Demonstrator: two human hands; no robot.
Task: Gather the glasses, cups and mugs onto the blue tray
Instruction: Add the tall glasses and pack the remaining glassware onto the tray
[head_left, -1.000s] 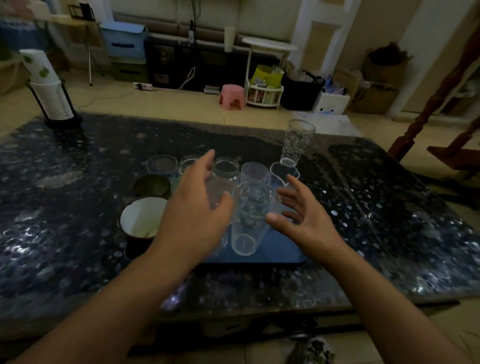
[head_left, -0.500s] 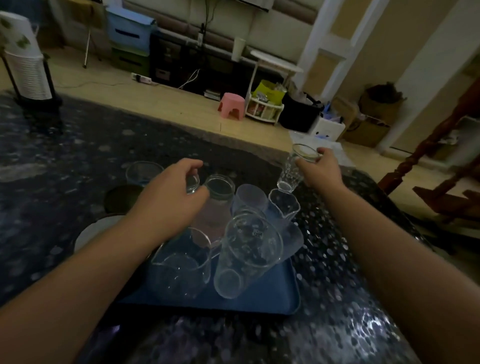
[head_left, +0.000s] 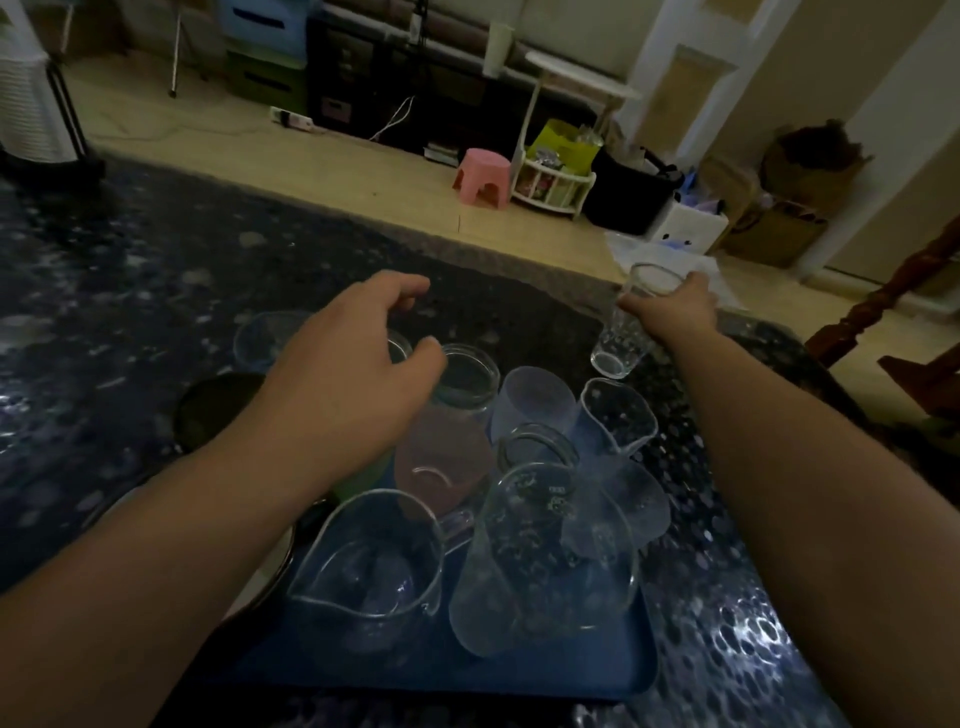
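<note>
Right hand (head_left: 670, 312) is wrapped around the upper part of a clear dotted glass (head_left: 626, 332), fingers curled about it just under the rim; the glass is upright beyond the far right corner of the blue tray (head_left: 587, 670), and whether its base touches the dark speckled table (head_left: 130, 291) I cannot tell. Left hand (head_left: 353, 379) hovers loosely half-curled, grasping nothing, over the far left of the tray above a glass jar (head_left: 465, 376). On the tray stand a glass pitcher (head_left: 363, 566), a tall clear tumbler (head_left: 540, 556), a pinkish cup (head_left: 441, 462) and more glasses. A dark bowl (head_left: 213, 410) sits left of the tray.
</note>
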